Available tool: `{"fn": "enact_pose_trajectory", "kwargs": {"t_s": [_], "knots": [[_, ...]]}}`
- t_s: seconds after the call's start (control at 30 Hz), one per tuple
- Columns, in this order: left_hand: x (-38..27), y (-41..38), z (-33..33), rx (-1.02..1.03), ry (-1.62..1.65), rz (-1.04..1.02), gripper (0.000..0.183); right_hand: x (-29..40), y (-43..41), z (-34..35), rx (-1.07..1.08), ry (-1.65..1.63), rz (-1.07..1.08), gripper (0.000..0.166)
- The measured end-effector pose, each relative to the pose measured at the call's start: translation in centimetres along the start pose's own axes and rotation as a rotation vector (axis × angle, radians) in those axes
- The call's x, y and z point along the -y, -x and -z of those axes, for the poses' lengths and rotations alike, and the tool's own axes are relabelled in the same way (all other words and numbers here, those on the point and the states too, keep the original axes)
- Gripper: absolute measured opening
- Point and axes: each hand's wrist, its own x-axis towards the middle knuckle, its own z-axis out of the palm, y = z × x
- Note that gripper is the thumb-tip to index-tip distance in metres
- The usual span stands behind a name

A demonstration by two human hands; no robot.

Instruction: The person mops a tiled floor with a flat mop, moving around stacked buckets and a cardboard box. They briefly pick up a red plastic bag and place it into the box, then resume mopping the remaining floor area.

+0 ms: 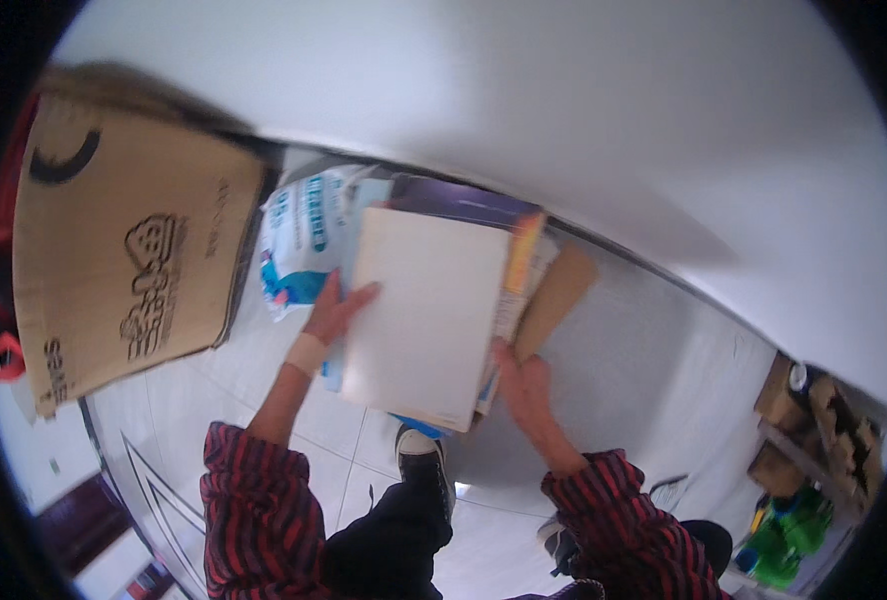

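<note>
My left hand point(335, 307) grips the left edge of a stack of papers and booklets, its thumb lying on the cream top sheet point(425, 315). Along the opposite edge, my right hand point(524, 382) holds the stack low on the right side. A dark purple booklet point(458, 199) sticks out at the far end of the pile. A yellow-orange printed edge point(524, 251) and a strip of brown cardboard point(560, 292) show on the right. Under the left side is something light blue point(368, 199). A white plastic package with teal print point(305, 232) sits just beyond my left hand.
A large cardboard box point(136, 247) bearing print stands at the left. A white surface point(563, 112) rises along the far side of the tiled floor point(623, 337). Green plastic bottles point(785, 532) and cardboard pieces point(777, 390) are at the right. My shoe point(419, 450) is below the stack.
</note>
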Motion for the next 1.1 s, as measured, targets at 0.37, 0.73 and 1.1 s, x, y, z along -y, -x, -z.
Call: {"fn": "enact_pose_trajectory", "kwargs": {"t_s": [0.37,0.73,1.1], "knots": [[-1.0,0.5,-0.3,-0.001,0.018,0.002,0.045,6.2,5.6,6.2,-0.080,0.024,0.360,0.034],[0.2,1.3,1.0,0.029,0.266,0.046,0.043,-6.4,-1.7,-0.7,-0.239,-0.192,-0.062,0.041],[2.1,2.4,-0.1,-0.036,0.060,0.148,0.058,-6.4,-4.0,-3.3,0.087,0.282,0.121,0.036]]}}
